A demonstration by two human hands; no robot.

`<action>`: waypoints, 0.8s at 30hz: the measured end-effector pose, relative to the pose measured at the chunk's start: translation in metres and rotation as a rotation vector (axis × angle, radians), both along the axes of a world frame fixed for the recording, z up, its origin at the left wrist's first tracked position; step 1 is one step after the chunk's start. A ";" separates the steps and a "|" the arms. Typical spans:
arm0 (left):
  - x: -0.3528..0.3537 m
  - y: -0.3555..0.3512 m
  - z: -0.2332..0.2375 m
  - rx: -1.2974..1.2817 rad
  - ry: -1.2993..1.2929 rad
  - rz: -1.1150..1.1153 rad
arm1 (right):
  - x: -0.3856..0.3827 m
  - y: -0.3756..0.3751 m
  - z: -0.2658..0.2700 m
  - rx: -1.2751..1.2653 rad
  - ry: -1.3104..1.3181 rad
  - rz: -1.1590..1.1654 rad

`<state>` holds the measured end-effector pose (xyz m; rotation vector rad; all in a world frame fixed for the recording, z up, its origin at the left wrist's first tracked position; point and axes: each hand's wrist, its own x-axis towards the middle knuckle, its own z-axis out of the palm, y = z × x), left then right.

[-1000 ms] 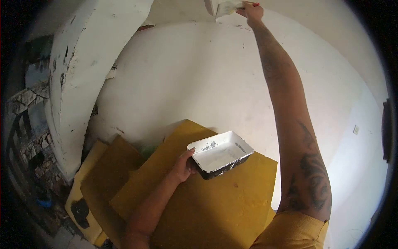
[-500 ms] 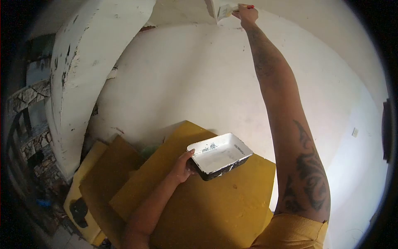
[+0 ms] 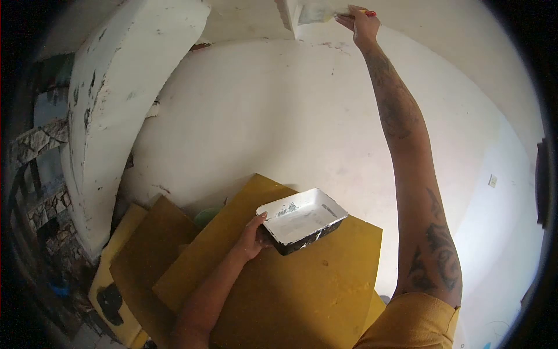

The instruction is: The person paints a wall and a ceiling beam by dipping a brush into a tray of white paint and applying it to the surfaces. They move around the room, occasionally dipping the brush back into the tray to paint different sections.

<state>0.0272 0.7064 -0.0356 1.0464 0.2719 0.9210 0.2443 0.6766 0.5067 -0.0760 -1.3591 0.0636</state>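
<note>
My left hand [image 3: 251,237] grips a black paint tray [image 3: 302,218] by its left edge, thumb over the rim. White paint coats the tray's inside, and its outer side carries white drips. High up at the top of the view, my right hand [image 3: 361,24] is closed on a paintbrush [image 3: 319,14] with a red-tipped handle. Its pale bristle end points left, by a corner of the white beam [image 3: 286,14] under the ceiling. Whether the bristles touch the surface is hard to make out, since that part is blurred.
Yellow-brown boards [image 3: 279,291] lean against the white wall [image 3: 226,116], below the tray. A thick white column [image 3: 116,104] with chipped paint stands at the left, beside stone-patterned panels [image 3: 43,139]. A wall outlet [image 3: 492,181] sits at the right. Something green [image 3: 208,216] shows behind the boards.
My right hand with the paintbrush has shifted right and slightly down in view. The paint tray and my left hand sit slightly farther left; the whole scene has shifted a little.
</note>
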 end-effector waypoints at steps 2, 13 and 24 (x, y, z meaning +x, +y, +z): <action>0.000 -0.005 0.003 -0.012 0.000 0.018 | 0.010 0.007 -0.002 0.040 0.015 -0.049; -0.008 -0.032 0.023 -0.025 -0.027 0.043 | -0.028 0.072 0.003 -0.077 0.082 -0.299; 0.000 -0.014 0.010 -0.035 -0.071 0.024 | -0.025 0.035 0.007 0.027 -0.048 -0.007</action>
